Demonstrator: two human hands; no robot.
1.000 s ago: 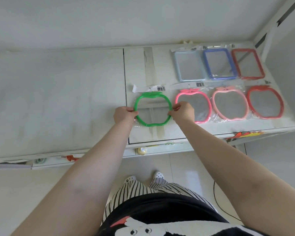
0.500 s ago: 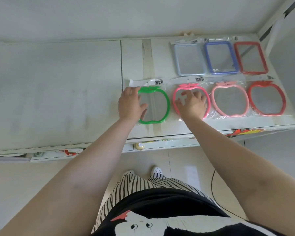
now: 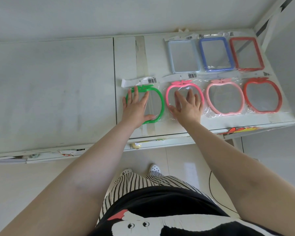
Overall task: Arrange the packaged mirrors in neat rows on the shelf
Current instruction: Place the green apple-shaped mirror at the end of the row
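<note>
On the white shelf (image 3: 58, 92) lie two rows of packaged mirrors. The front row holds apple-shaped ones: green (image 3: 157, 104), hot pink (image 3: 170, 89), pale pink (image 3: 225, 97) and red (image 3: 262, 96). Behind them lie rectangular mirrors framed light blue (image 3: 183, 56), dark blue (image 3: 215, 54) and red (image 3: 246, 53). My left hand (image 3: 136, 106) rests flat, fingers spread, on the green mirror's left half. Spread the same way, my right hand (image 3: 187, 105) lies flat over the hot pink mirror. Neither hand grips anything.
The shelf's left panel is bare white board, split from the right panel by a seam (image 3: 115, 82) and a tape strip (image 3: 141, 55). A white upright post (image 3: 269, 21) bounds the right end. Below the shelf edge are floor tiles, a black cable (image 3: 211, 186) and my feet.
A second ago both hands gripped the green mirror by its sides. They let go; the left now lies flat on it and the right has shifted onto the hot pink mirror.
</note>
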